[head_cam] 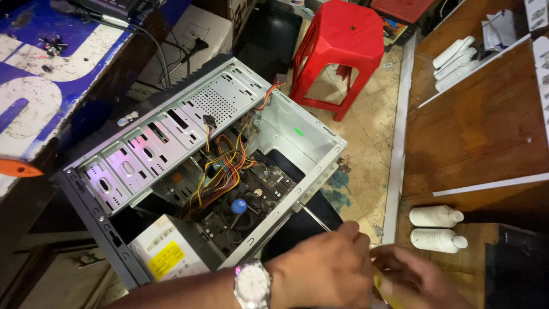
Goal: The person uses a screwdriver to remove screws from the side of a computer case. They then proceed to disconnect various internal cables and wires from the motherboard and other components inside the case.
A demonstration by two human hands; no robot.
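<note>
My left hand [326, 266] grips a screwdriver [313, 217], tip at the open PC case [229, 166] edge; right hand [417, 277] just beside it, fingers curled on sth yellow, can't tell what

The right hand [420, 280] is blurred and cut off by the bottom edge. The left hand [326, 269] hides most of the screwdriver [313, 217], and what the fingers [349, 232] grip stays unclear.
</note>
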